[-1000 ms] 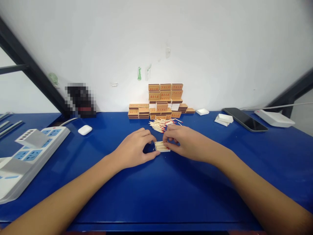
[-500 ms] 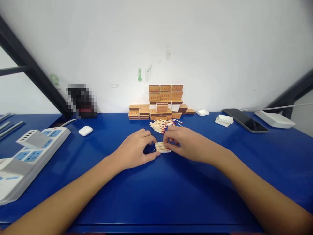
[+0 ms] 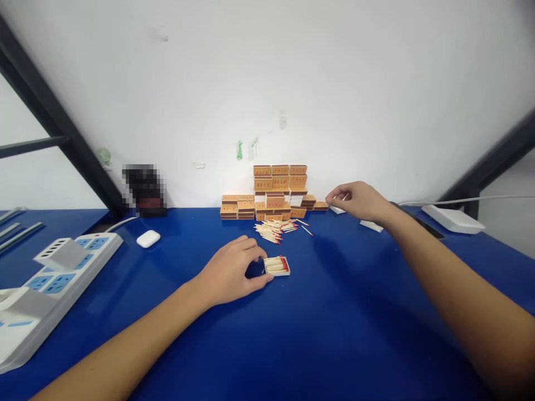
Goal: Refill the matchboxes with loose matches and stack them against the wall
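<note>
1. A power strip [image 3: 50, 278] lies at the far-left edge of the blue counter [image 3: 334, 334], with a white earbud case [image 3: 148, 238] further in.
2. The left hand [image 3: 232, 270] rests mid-counter, fingers curled, thumb and fingertips touching the left end of a filled matchbox tray [image 3: 277, 266]. The tray looks like thin card: light, easily crushed, and prone to spill, so I judge it best held by its short ends and kept level.
3. Beyond the tray lies a loose pile of matches [image 3: 278, 228], thin and brittle, and behind that, stacked matchboxes [image 3: 276, 189] against the wall.
4. The right hand [image 3: 355, 199] is stretched far right, fingertips pinched at a small white sleeve [image 3: 336, 209]; whether it is truly gripped I cannot tell. Empty card like this should weigh almost nothing and dent under pressure.
5. More white sleeves [image 3: 371, 225] and a phone [image 3: 426, 225] lie further right.
</note>
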Tool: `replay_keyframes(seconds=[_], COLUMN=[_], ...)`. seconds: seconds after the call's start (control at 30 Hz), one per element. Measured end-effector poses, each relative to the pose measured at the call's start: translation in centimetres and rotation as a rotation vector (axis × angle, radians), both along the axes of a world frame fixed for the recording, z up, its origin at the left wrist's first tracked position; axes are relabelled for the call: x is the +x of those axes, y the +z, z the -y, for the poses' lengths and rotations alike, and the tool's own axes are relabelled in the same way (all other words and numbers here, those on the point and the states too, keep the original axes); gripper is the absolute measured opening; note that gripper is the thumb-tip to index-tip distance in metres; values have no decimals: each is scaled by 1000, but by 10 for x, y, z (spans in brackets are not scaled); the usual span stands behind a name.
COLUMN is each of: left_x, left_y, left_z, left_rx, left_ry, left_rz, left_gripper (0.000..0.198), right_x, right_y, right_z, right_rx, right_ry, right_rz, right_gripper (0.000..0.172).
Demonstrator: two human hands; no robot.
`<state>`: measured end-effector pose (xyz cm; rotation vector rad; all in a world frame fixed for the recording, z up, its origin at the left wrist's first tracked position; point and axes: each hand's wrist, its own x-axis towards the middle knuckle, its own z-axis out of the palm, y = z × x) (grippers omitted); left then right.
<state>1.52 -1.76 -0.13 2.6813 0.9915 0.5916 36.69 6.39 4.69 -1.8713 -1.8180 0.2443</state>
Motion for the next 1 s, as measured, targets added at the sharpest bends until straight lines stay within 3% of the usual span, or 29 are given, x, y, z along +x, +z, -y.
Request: replay_keyframes(seconds=[0.1,0.27,0.37,0.53,0.67,0.77,0.87,0.93,1.0], left_x=[-1,-2,-2,-2,-3,-2,-3,-4,-4], left_y=[0,1,1,2,1,1,2,5,7], left_z=[-2,-4,-4,-4,-5,-5,-3,-3,-2], left_rx=[0,2,8,37,46,34,10,2,18], left_ry=[4,21,20,16,10,12,35,66,91], left_rz=[8,-4,-1,16,27,30,52,88,125], left_gripper=[27,25,24,22,21,24,48,67,74], right_x=[11,8,7,5,9,8,-13,-39,-69], right_y=[-2,-12,-17,-19,-10,-1,0,-5,-12], right_z=[-32,-52,-51,-49,-41,-18,20,47,69], right_rx=[-62,-122,-169,-229,-194,-103,-58,-116,-189], right_ry=[-191,-137,-132,-205,-294,-324,-197,75,273], right_rz=[-42,22,53,18,-71,-137,-253,-485,-578], right_gripper=[23,18,19,39,33,30,35,36,38])
